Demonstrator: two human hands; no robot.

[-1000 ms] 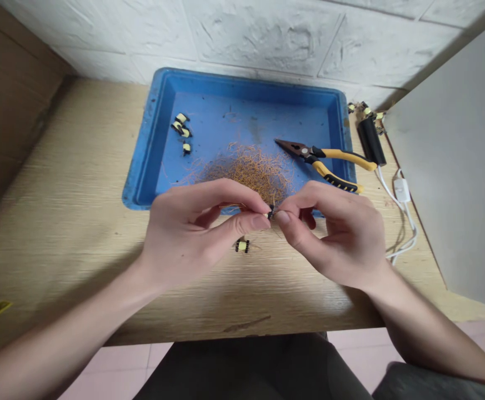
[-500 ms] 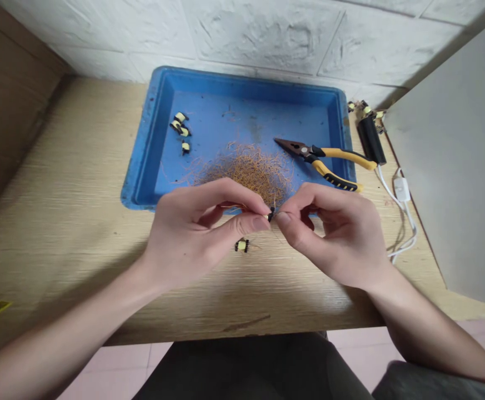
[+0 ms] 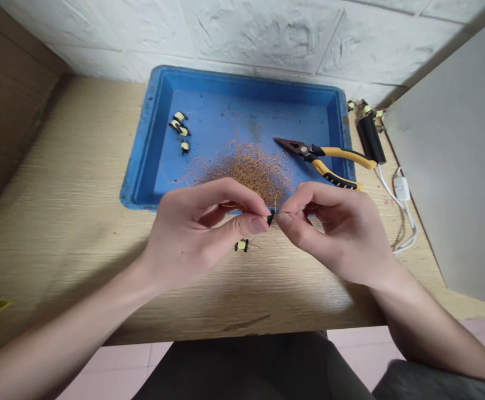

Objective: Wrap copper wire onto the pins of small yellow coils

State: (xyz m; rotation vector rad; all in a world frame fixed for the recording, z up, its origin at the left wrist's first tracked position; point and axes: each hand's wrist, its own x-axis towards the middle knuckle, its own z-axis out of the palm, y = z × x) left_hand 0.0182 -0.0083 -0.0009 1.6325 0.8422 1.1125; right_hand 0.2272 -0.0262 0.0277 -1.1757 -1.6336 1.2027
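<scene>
Between the thumb and forefinger of my left hand (image 3: 200, 230) is a small transformer (image 3: 271, 216), its black end showing and the rest covered by the fingertips. My right hand (image 3: 336, 230) pinches at that black end, where a thin copper wire appears to run into its fingertips. Just below the hands, another small transformer (image 3: 241, 245) with yellow tape, black pins and a loose wire lies on the wooden table (image 3: 209, 311). Behind my fingers, a heap of copper wire clippings (image 3: 248, 169) sits in the blue tray (image 3: 140, 139).
Long-nose pliers (image 3: 304, 150) with yellow-black handles rest across the tray's right rim. Several yellow-taped transformers (image 3: 184, 146) lie at the tray's left. Right of it are a black cylinder (image 3: 370, 139), more transformers (image 3: 366, 109) and a white corded switch (image 3: 401, 189). A white panel (image 3: 454, 166) borders the right.
My right hand has shifted very slightly, with its fingertips still at the transformer's black end. My left hand keeps its hold, and the other things lie as before.
</scene>
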